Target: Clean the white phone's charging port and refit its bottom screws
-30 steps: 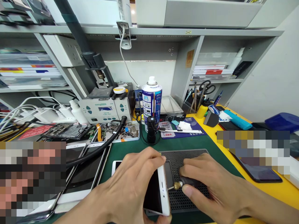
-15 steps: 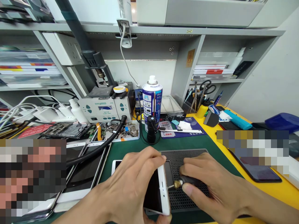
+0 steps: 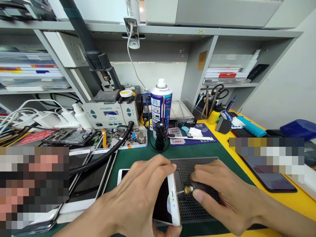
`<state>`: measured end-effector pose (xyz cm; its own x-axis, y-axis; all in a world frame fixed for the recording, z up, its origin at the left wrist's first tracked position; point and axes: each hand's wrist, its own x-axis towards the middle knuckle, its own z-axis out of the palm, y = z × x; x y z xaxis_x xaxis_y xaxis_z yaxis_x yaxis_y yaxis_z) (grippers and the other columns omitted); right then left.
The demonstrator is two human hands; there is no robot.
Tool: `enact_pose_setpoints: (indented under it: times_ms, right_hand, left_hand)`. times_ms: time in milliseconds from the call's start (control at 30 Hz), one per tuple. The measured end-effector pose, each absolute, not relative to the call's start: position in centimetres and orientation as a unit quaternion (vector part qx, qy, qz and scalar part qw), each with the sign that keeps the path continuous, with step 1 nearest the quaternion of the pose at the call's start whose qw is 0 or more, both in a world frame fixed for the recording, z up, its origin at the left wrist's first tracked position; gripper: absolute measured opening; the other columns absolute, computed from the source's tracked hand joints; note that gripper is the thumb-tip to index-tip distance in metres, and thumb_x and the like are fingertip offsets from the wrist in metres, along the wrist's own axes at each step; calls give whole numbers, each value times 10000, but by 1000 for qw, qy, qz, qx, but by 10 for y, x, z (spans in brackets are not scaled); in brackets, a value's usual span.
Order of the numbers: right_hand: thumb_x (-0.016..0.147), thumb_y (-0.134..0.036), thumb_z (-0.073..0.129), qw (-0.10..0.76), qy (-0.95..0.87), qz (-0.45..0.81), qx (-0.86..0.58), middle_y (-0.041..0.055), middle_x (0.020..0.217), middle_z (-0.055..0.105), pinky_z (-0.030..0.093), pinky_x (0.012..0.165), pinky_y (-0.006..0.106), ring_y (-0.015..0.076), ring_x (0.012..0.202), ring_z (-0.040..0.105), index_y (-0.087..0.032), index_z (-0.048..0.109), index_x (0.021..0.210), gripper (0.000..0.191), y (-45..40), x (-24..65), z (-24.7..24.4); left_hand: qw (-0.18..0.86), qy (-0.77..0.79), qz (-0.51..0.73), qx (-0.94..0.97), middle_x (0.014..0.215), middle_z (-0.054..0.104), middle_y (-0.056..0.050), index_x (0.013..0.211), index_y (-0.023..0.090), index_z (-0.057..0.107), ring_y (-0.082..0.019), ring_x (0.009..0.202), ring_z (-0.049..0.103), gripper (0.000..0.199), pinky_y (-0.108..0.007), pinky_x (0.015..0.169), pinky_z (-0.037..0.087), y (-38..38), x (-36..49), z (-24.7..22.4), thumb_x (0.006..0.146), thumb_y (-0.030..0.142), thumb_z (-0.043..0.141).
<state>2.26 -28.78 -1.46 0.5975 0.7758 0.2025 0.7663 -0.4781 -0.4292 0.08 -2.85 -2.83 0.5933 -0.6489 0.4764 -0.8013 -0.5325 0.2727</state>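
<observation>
Holds one white phone point(image 3: 175, 204) tilted at the near middle, over one perforated mat point(image 3: 194, 210), with the left hand point(image 3: 138, 191) arched above, fingers bent close together, thumb at the near corner. Pinches one screwdriver point(image 3: 200, 188) between thumb and curled fingers of the right hand point(image 3: 222, 200), back upward, aiming leftward at the phone's right end, before one upright spray can point(image 3: 161, 110).

A white phone point(image 3: 174, 201) tilts, a black tool point(image 3: 189, 190) at its edge.

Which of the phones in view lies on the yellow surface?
The dark-framed phone at right, beyond the right hand; the white-framed phone is held in the left hand.
</observation>
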Motion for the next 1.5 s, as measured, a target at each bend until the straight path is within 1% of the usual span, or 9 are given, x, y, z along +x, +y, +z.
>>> enact_pose_setpoints:
  times_ms: [200,367,467,667,833,1000,1133,1267,1500]
  right_hand:
    - [1040,-390,409,369,-300,56,-878,49,961,661,492,767,338,204,848,616,-239,582,1142,251,-294,22,-11]
    - [1034,-424,440,579,-192,165,-775,42,894,618,527,679,305,158,695,574,-216,527,1382,414,-305,29,-6]
    - [977,-352,578,625,-169,307,-698,37,1014,630,545,553,264,135,641,629,-339,355,1518,585,-309,35,2]
    - [875,-320,593,684,-104,376,-616,9,749,703,479,360,209,150,406,641,-222,627,1159,303,-309,52,11]
    - [849,-489,461,719,-47,367,-588,80,736,752,580,512,310,258,651,756,-156,634,1083,442,-304,61,7]
    - [791,-434,567,714,-55,341,-609,97,996,781,612,676,384,304,932,763,-195,603,1135,421,-299,57,1]
    - [861,-436,686,711,-101,258,-646,54,761,766,604,520,299,238,654,761,-186,620,1099,352,-285,50,-11]
    - [901,-525,655,636,-117,114,-754,-12,517,619,429,312,199,128,342,565,-143,644,914,383,-268,37,-29]
    - [845,-324,699,450,-211,-96,-862,-16,648,608,484,527,254,127,557,590,-203,557,721,224,-256,21,-42]
  left_hand:
    - [231,-404,135,875,1222,545,-138,1316,190,299,-305,1110,608,775,-435,869,552,-31,0,-22,639,352,640]
    - [215,-363,46,906,1173,583,-111,1249,180,427,-300,1061,609,668,-492,942,530,-38,6,-20,639,347,643]
    - [200,-345,10,917,1148,589,-111,1218,160,517,-321,1080,586,602,-553,1060,445,-40,10,-22,676,382,658]
    - [210,-327,-35,921,1125,554,-93,1208,201,566,-307,1023,575,518,-522,945,511,-39,12,-24,744,410,659]
    - [210,-329,-40,920,1117,531,-91,1214,212,572,-315,998,573,504,-514,869,531,-37,12,-24,763,424,648]
    - [207,-329,-40,921,1098,528,-92,1168,208,595,-320,1002,561,445,-536,889,509,-37,12,-25,782,425,632]
    - [210,-328,-40,920,1061,533,-77,1155,220,619,-305,982,566,443,-503,884,510,-36,11,-24,769,434,650]
    - [221,-331,-52,916,1061,529,-66,1191,234,625,-281,964,567,479,-452,838,524,-34,11,-23,773,467,661]
    - [219,-346,-28,912,1056,552,-61,1125,263,659,-284,972,556,404,-434,826,521,-30,13,-29,804,508,652]
